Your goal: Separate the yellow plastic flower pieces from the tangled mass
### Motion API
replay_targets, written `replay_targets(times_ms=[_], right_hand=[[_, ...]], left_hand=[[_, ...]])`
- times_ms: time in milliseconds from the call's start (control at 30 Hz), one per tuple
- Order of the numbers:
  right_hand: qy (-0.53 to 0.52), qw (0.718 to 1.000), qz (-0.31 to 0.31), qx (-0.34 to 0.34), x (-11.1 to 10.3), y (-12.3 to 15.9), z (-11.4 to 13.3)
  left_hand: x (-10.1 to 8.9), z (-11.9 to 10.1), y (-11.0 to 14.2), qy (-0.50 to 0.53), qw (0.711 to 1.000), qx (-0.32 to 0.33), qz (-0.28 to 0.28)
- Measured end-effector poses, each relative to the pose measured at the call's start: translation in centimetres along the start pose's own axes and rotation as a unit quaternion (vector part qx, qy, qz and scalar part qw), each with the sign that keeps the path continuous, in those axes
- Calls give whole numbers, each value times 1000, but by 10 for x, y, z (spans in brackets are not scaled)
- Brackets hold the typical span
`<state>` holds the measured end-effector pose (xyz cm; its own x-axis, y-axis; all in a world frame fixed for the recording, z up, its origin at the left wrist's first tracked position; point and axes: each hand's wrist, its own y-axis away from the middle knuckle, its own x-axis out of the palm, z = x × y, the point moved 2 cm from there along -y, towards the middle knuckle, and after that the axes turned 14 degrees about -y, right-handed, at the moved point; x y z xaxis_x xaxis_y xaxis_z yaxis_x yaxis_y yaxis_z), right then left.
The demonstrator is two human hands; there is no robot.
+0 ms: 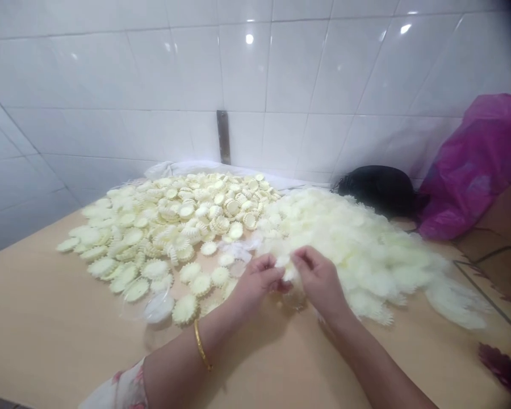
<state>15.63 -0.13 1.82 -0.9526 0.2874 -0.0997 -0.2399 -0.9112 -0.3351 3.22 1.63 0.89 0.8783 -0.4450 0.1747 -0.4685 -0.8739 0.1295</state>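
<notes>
My left hand (259, 281), with a gold bangle on its wrist, pinches a small pale, whitish piece (288, 274) of what looks like thin material. My right hand (321, 278) is closed at the other side of the same piece, its thumb and forefinger together. The piece is partly hidden by my fingers, so its exact kind does not show. On the left lies a heap of cream discs with scalloped edges (185, 210). Sheer, pale yellow petal-edged pieces (349, 238) are piled on the right, just beyond my right hand.
A whitish round thing (159, 307), perhaps with thread, lies left of my hands on the wooden table (46, 341). A black object (375, 190) and a magenta plastic bag (472, 170) stand at back right. A dark strip (223, 136) leans on the tiled wall (247, 68).
</notes>
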Motion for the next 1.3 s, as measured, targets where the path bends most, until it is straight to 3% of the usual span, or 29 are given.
replay_targets(times_ms=[133, 533, 600, 733, 767, 900, 1000, 1133, 1300], right_hand=[[122, 988, -65, -74, -4, -1, 1], [126, 984, -124, -39, -7, -5, 1], [124, 981, -145, -33, -14, -9, 1], [108, 960, -259, 10, -41, -18, 2], [104, 960, -258, 13, -45, -20, 3], [1, 996, -81, 33, -35, -18, 7], [-115, 990, 13, 79, -21, -13, 7], [-225, 965, 49, 128, -14, -11, 4], [-175, 976, 68, 112, -13, -10, 4]], left_hand=[[0, -2, 2, -36, 999, 32, 17], [5, -9, 7, -92, 992, 85, -29], [6, -12, 10, -100, 989, 93, -55], [4, -16, 17, -93, 983, 125, -95], [3, -16, 16, -94, 983, 129, -95], [-1, -7, 7, -47, 992, 87, -80], [-4, -3, 1, 26, 996, 31, -78], [-4, -7, 1, 60, 994, -28, -89], [-1, -9, 2, 60, 995, -44, -74]])
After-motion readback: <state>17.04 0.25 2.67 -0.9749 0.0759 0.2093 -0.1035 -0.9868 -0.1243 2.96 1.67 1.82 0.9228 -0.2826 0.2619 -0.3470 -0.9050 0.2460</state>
